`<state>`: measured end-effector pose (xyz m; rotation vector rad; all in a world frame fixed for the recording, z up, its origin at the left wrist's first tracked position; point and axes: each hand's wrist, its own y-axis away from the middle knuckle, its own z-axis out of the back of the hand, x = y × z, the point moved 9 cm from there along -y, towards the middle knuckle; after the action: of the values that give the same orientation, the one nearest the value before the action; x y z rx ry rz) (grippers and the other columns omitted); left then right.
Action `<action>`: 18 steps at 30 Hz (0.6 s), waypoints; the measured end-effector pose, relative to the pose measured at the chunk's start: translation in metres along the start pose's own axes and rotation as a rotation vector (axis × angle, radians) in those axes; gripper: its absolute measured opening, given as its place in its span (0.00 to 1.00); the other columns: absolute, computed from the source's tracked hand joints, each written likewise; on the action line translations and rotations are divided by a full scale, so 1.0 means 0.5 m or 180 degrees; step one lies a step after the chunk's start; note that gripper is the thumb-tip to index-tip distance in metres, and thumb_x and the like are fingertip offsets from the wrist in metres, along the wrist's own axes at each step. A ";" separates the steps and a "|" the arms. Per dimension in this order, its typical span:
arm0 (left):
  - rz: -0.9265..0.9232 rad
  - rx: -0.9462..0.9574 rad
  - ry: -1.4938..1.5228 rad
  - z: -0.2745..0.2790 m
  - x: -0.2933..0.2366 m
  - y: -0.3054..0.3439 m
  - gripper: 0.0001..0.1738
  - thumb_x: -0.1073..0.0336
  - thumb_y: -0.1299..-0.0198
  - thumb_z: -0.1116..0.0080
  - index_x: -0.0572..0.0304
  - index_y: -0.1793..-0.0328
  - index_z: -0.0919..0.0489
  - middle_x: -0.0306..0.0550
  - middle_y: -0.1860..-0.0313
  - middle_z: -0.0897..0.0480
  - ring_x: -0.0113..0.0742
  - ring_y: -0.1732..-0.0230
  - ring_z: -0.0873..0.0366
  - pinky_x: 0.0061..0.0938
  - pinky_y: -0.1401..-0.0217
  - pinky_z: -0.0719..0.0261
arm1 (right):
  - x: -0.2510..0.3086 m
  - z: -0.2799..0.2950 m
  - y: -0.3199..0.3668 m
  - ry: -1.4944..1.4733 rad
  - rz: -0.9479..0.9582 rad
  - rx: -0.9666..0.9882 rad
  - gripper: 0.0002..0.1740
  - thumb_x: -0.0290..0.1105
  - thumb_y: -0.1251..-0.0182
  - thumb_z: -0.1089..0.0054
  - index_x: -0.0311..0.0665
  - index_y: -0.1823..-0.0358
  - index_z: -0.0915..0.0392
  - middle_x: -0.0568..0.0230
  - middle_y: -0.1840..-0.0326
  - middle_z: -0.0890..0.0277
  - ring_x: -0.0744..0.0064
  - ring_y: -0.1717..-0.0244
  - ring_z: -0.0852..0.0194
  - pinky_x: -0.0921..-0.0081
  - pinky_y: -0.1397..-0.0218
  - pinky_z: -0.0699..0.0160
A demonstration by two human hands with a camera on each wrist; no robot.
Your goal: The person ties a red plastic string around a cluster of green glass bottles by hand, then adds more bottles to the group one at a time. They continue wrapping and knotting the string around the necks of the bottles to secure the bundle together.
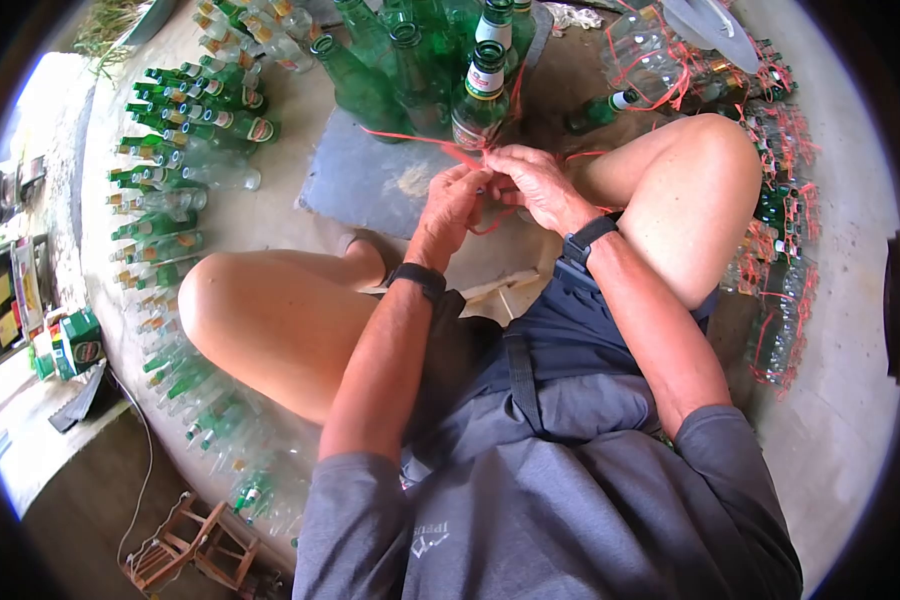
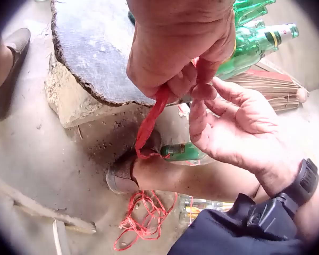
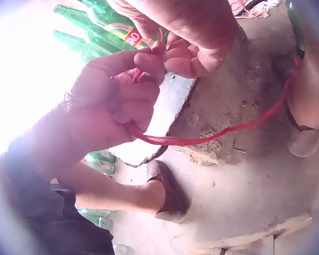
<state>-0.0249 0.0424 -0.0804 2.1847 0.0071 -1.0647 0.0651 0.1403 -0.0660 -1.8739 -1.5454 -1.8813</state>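
Observation:
Red plastic twine (image 1: 450,150) runs around a cluster of green glass bottles (image 1: 407,75) that stand on a grey stone slab (image 1: 355,185). At the near side of the cluster, my left hand (image 1: 452,208) grips the twine; a flat red tail (image 2: 151,125) hangs below it in the left wrist view. Close against it, my right hand (image 1: 542,185) pinches the twine with thumb and fingers. Both hands' fingertips meet at the twine, just in front of a labelled bottle (image 1: 482,95). In the right wrist view a red strand (image 3: 218,135) trails from the left hand (image 3: 109,95).
Rows of bottles (image 1: 175,150) stand on the floor to the left, and tied bundles (image 1: 785,230) to the right. Loose red twine (image 2: 143,218) lies on the floor. One green bottle (image 1: 600,110) lies beside the slab. A wooden stool (image 1: 185,545) is at lower left.

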 end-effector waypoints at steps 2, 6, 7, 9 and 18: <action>0.0170 -0.0132 -0.0266 0.019 0.024 -0.015 0.11 0.58 0.31 0.34 0.58 0.57 0.14 0.35 0.74 0.20 0.19 0.84 0.39 0.23 0.82 0.48 | -0.009 0.004 -0.012 -0.0037 0.0105 -0.0041 0.12 0.38 0.25 0.33 0.37 0.52 0.13 0.69 0.57 0.15 0.78 0.60 0.20 0.74 0.59 0.20; -0.0020 -0.0201 -0.0391 0.008 -0.004 0.002 0.12 0.57 0.32 0.32 0.59 0.58 0.13 0.33 0.76 0.23 0.20 0.84 0.38 0.23 0.82 0.48 | 0.000 0.013 -0.010 0.0010 0.0066 -0.0189 0.11 0.38 0.24 0.34 0.38 0.54 0.14 0.69 0.57 0.15 0.80 0.64 0.23 0.77 0.64 0.23; -0.0018 -0.0266 -0.0373 0.013 -0.008 0.004 0.12 0.57 0.33 0.32 0.58 0.58 0.13 0.30 0.77 0.26 0.20 0.84 0.40 0.23 0.81 0.48 | 0.004 0.013 -0.011 0.0069 0.0098 -0.0109 0.10 0.38 0.23 0.35 0.38 0.55 0.14 0.69 0.58 0.15 0.81 0.66 0.26 0.79 0.67 0.26; -0.0016 -0.0333 -0.0353 0.017 -0.018 0.010 0.11 0.57 0.33 0.32 0.57 0.58 0.12 0.27 0.78 0.29 0.20 0.83 0.42 0.23 0.80 0.48 | 0.007 0.012 -0.015 0.0130 0.0128 -0.0028 0.10 0.38 0.23 0.36 0.38 0.56 0.15 0.70 0.59 0.16 0.83 0.69 0.29 0.80 0.70 0.28; -0.0505 -0.0641 -0.0793 0.035 -0.058 0.007 0.11 0.59 0.34 0.31 0.59 0.59 0.08 0.29 0.81 0.25 0.19 0.83 0.39 0.23 0.81 0.45 | 0.039 0.014 -0.013 0.1046 0.0267 -0.0519 0.17 0.41 0.21 0.41 0.33 0.55 0.16 0.62 0.67 0.19 0.81 0.69 0.28 0.74 0.72 0.26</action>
<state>-0.0555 0.0376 -0.0657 1.8847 0.1704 -1.3584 0.0608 0.1590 -0.0562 -1.5519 -1.2268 -2.1973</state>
